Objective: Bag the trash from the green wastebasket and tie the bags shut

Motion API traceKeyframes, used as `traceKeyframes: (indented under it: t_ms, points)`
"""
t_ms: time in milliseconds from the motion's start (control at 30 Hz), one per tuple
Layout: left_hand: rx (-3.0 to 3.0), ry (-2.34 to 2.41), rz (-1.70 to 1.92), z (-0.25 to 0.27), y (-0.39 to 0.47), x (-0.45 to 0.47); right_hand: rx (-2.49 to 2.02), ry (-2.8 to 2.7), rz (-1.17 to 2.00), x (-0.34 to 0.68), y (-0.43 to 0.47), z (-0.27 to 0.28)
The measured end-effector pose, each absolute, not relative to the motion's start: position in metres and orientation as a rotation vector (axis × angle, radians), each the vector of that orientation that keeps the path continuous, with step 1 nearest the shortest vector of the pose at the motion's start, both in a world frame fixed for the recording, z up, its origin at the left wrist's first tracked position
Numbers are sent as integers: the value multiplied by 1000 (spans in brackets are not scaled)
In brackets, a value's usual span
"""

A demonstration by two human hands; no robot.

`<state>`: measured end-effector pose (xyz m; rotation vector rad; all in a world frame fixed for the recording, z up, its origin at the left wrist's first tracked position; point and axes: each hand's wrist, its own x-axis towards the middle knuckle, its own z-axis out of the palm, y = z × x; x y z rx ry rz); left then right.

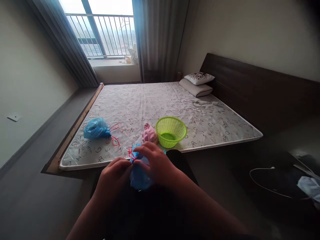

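Close to my body, a blue plastic bag (140, 178) with a red drawstring hangs from both hands at its gathered neck. My left hand (116, 170) pinches the neck from the left, fingers closed. Over the top right of the neck curls my right hand (152, 160), its thumb and fingers on the bag and the red string. Just beyond the hands, a crumpled pink cloth (149, 132) rests on the mattress against a green plastic basket (171, 131), which has nothing visible inside. A second blue plastic bag (96, 128), tied with red loops, lies to the left.
The mattress (135, 100) has a letter print and stretches to the window. Pillows (197, 85) lie stacked by the dark headboard (240, 80). A white cable (260, 186) and a pale crumpled item (308, 186) are at the lower right.
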<state>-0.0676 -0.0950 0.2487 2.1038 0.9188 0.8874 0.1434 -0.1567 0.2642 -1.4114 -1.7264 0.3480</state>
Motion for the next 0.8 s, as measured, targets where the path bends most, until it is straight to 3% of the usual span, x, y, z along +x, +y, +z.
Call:
traceKeyframes:
  t_ms: [200,533,800]
  points:
    - [2164,789,880,252,-99,-68,-1392,-2019,490,152,-158,272]
    - [2013,858,775,262,-101,-73,-1123,-1966,342,161,-159,268]
    - [1968,1059,689,253,-104,-77,-1366,-1995,223,154,-161,268]
